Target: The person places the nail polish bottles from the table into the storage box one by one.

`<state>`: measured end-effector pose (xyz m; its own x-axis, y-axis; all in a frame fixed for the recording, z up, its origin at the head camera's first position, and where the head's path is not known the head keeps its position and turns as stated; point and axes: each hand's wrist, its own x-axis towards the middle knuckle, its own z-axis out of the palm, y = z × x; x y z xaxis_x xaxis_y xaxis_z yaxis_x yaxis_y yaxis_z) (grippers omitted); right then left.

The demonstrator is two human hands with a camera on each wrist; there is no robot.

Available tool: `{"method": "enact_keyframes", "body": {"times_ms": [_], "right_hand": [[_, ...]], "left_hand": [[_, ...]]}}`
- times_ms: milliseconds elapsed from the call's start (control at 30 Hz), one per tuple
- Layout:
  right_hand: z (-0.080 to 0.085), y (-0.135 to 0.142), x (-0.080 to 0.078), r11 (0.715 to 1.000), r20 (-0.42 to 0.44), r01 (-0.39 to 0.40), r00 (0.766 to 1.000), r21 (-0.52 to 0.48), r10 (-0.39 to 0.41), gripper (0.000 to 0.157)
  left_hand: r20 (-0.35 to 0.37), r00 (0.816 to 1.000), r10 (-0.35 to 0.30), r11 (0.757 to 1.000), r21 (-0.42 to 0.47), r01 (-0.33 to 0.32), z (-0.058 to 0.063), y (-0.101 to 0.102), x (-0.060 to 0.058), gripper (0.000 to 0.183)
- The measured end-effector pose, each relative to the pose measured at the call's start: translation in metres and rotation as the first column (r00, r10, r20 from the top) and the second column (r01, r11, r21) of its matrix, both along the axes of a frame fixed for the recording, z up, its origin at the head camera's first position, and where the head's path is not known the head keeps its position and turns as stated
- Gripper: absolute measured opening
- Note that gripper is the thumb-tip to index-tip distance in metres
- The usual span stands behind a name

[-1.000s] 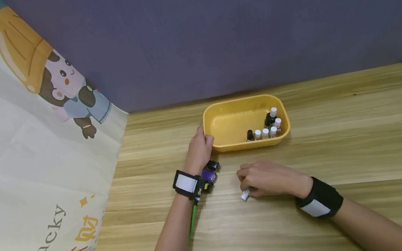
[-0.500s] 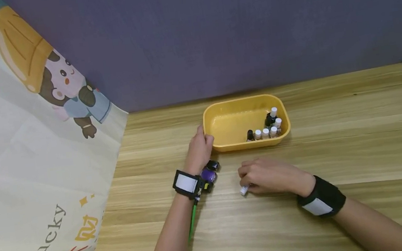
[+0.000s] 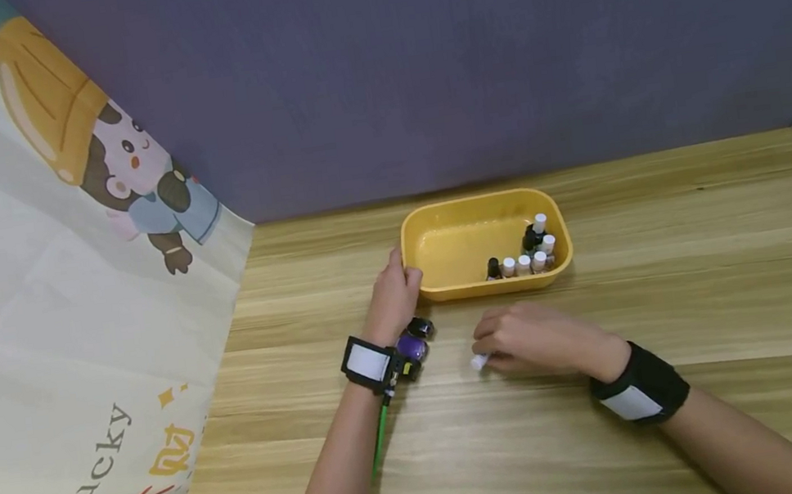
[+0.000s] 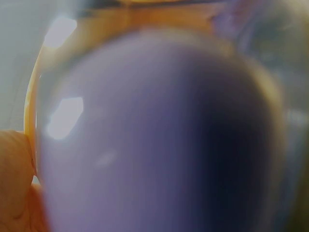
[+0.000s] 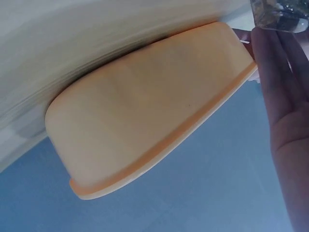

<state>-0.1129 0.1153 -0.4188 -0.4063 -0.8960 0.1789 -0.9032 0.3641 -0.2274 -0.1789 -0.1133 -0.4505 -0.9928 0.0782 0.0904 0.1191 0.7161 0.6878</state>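
Observation:
In the head view my left hand (image 3: 391,301) grips the left end of a yellow plastic basket (image 3: 475,283). My right hand (image 3: 536,337) pinches a small nail polish bottle by its body; its white cap (image 3: 480,361) sticks out toward the left. The right wrist view shows that bottle's clear glass end (image 5: 280,17) at the fingertips, near the basket's outer wall (image 5: 145,106). Inside the basket, small bottles with white caps (image 3: 523,265) and black caps (image 3: 493,265) stand along the front and right side.
Beside my left wrist is a rounded purple bottle (image 3: 412,348) with a shiny black part (image 3: 420,328). A blurred purple form (image 4: 145,135) fills most of the left wrist view. Behind the wooden table (image 3: 702,259) rises a dark panel (image 3: 433,69); a printed sheet (image 3: 78,319) hangs left.
My right hand has moved slightly away from me, toward the basket, carrying the white-capped bottle. My left hand and the basket have stayed in place.

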Motion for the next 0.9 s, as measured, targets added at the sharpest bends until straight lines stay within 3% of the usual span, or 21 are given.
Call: {"method": "enact_keyframes", "body": {"times_ms": [900], "right_hand": [[0.0031, 0.0064, -0.0084, 0.994, -0.204, -0.05, 0.979, -0.098, 0.029, 0.023]], "left_hand": [[-0.008, 1.0, 0.013, 1.0, -0.012, -0.013, -0.0018, 0.0004, -0.0019, 0.051]]}}
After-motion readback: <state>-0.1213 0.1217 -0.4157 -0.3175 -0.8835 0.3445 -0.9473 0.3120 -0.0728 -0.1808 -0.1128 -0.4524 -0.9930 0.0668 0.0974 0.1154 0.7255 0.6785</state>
